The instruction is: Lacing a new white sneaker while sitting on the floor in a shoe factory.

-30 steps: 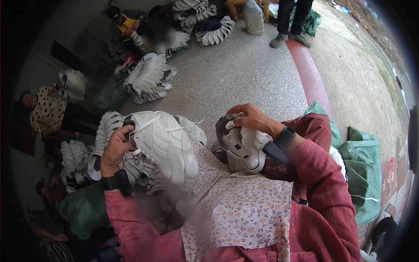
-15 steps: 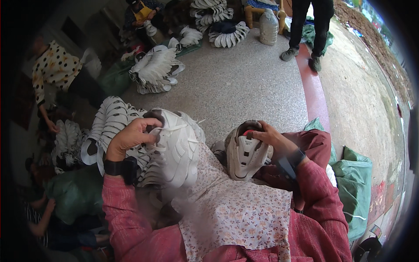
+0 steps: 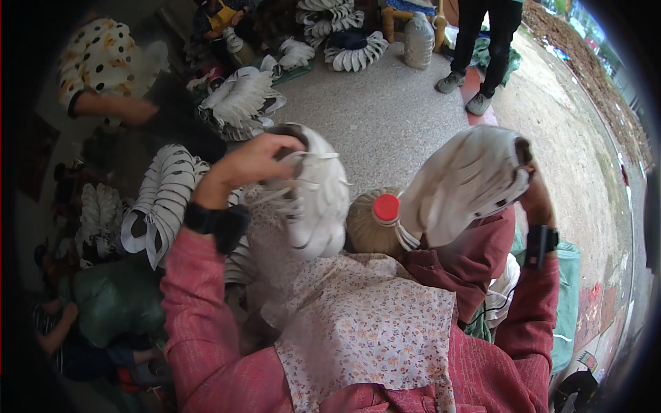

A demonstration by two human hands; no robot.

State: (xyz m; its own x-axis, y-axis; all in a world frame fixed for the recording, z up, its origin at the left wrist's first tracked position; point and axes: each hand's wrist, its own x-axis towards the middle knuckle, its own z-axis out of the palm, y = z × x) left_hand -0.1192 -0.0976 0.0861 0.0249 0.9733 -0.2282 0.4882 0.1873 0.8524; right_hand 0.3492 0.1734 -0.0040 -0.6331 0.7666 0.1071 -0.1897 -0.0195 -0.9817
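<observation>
My left hand (image 3: 258, 164) is closed on the collar of white laced shoe uppers (image 3: 318, 199), held toe-down above my floral apron (image 3: 372, 316). How many are nested there is hard to tell. My right hand (image 3: 537, 196) grips a white shoe upper (image 3: 465, 182) by its ankle opening, raised and tilted over my right knee; its fingers are partly hidden behind the shoe. Between the two hands stands a rounded jug (image 3: 365, 227) with a red cap (image 3: 386, 206). Blur softens the right-hand shoe.
Rows of nested white uppers (image 3: 165, 193) stand to my left. More piles (image 3: 241, 103) lie ahead on the speckled floor (image 3: 365, 110). A clear plastic jug (image 3: 418, 41) and a standing person (image 3: 485, 41) are farther off. Green sacking (image 3: 568, 296) lies at right.
The right-hand upper has come up and right off the jug, uncovering its red cap. My left hand has moved up and right with its uppers. The polka-dot-shirted person has shifted their arm.
</observation>
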